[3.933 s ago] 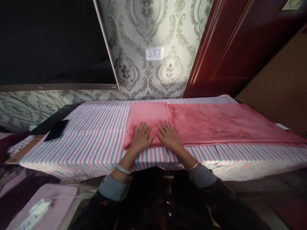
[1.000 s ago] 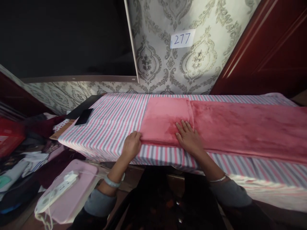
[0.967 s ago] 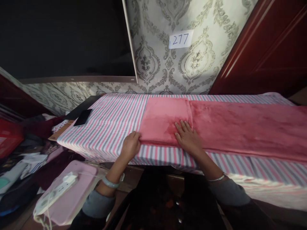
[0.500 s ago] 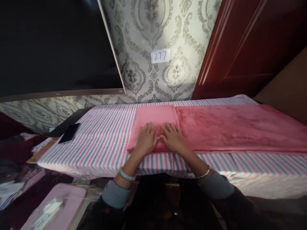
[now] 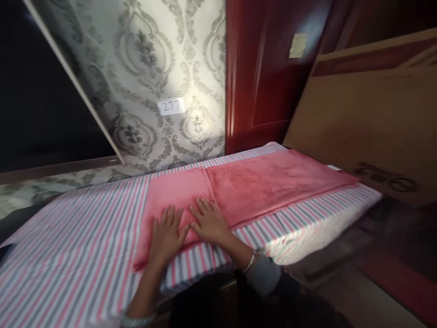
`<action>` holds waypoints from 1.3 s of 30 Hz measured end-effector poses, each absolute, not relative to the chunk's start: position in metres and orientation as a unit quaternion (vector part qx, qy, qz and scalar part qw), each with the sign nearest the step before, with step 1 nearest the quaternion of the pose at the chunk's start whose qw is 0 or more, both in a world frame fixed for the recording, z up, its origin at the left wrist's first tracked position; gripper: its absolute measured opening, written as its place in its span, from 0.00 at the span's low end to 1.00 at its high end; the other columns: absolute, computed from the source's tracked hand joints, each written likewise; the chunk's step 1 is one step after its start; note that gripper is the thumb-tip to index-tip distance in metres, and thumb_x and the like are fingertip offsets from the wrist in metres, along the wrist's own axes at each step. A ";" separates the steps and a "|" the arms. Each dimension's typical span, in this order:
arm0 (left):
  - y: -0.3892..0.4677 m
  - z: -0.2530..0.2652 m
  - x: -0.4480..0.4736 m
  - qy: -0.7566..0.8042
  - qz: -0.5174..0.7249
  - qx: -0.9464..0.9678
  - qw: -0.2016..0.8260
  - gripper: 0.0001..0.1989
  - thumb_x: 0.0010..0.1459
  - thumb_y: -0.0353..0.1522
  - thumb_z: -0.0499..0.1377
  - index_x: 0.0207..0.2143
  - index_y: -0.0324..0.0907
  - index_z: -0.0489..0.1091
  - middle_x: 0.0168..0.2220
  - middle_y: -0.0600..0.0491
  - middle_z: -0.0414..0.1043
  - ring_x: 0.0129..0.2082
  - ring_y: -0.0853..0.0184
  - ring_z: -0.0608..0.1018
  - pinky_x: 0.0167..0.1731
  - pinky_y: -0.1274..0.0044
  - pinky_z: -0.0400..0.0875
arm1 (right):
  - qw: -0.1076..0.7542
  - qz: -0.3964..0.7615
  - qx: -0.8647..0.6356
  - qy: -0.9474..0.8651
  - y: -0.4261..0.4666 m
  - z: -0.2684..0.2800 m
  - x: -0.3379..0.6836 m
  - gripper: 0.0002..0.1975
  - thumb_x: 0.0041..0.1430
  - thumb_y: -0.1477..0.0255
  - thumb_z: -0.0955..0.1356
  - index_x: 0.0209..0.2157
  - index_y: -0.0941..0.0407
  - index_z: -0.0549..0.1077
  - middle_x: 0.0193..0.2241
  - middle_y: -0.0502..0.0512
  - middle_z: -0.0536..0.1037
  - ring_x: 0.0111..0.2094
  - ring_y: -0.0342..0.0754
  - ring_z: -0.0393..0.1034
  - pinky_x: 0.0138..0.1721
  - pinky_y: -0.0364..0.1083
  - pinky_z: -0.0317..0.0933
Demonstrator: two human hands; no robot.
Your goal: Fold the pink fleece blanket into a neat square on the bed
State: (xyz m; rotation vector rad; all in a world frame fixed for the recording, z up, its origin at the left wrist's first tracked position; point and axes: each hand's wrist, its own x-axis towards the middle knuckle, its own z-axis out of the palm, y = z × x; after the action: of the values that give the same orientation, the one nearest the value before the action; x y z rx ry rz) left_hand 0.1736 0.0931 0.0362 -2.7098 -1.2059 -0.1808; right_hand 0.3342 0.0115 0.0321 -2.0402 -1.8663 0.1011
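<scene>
A long pink plush cloth, perhaps a blanket or towel, lies along the table. Its left end is folded over into a smooth, lighter flap. Flat on the front part of this folded end rests my left hand, fingers apart and pointing away from me. Beside it, my right hand also presses flat, fingers spread, close to the flap's right edge. The two thumbs nearly meet. Neither hand grips anything. The cloth's right part stretches out toward the far right end of the table.
Under the pink cloth is a striped tablecloth that hangs over the front edge. A large cardboard box stands at the right. Behind are a dark screen, patterned wallpaper with a paper label reading 277, and a red-brown door.
My view has turned to the right, bringing the cardboard box into sight and taking the phone out of it. Both hands remain flat on the folded end.
</scene>
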 end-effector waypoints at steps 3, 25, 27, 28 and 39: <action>0.098 0.034 0.175 -0.403 -0.057 -0.907 0.107 0.30 0.66 0.40 0.51 0.68 0.40 0.58 0.70 0.40 0.51 0.70 0.47 0.55 0.63 0.49 0.53 | 0.198 0.042 -0.714 -0.670 0.011 0.037 0.339 0.31 0.70 0.57 0.60 0.69 0.55 0.56 0.71 0.63 0.47 0.72 0.57 0.39 0.69 0.61 0.37; 0.092 0.028 0.174 -0.402 -0.129 -0.905 0.059 0.28 0.66 0.40 0.52 0.66 0.43 0.61 0.69 0.42 0.54 0.69 0.46 0.57 0.64 0.48 0.52 | 0.180 0.072 -0.748 -0.635 0.070 0.068 0.401 0.32 0.69 0.61 0.61 0.70 0.59 0.54 0.71 0.66 0.49 0.71 0.60 0.43 0.67 0.59 0.44; 0.092 0.026 0.174 -0.400 -0.131 -0.905 0.060 0.28 0.66 0.40 0.52 0.66 0.43 0.61 0.70 0.42 0.54 0.69 0.46 0.57 0.63 0.48 0.53 | 0.165 0.076 -0.756 -0.629 0.093 0.073 0.405 0.33 0.70 0.60 0.60 0.71 0.58 0.52 0.72 0.65 0.46 0.72 0.60 0.39 0.68 0.60 0.40; 0.093 0.024 0.173 -0.398 -0.134 -0.905 0.060 0.28 0.66 0.40 0.52 0.66 0.43 0.61 0.69 0.42 0.54 0.69 0.47 0.57 0.63 0.48 0.53 | 0.157 0.076 -0.759 -0.627 0.103 0.073 0.407 0.33 0.70 0.60 0.59 0.71 0.58 0.51 0.72 0.64 0.44 0.72 0.59 0.36 0.68 0.60 0.37; 0.096 0.007 0.167 -0.387 -0.160 -0.908 0.032 0.29 0.64 0.40 0.53 0.67 0.46 0.60 0.70 0.45 0.54 0.70 0.48 0.55 0.65 0.48 0.48 | 0.130 0.088 -0.769 -0.619 0.141 0.034 0.434 0.37 0.70 0.53 0.56 0.72 0.58 0.48 0.72 0.62 0.43 0.72 0.61 0.36 0.67 0.62 0.37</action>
State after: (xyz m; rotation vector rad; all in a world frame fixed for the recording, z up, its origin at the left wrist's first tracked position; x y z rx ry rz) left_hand 0.1670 0.0964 0.0074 -2.7945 -1.1903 -0.4913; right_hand 0.4339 0.1409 0.0335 -2.2358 -1.7995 0.2569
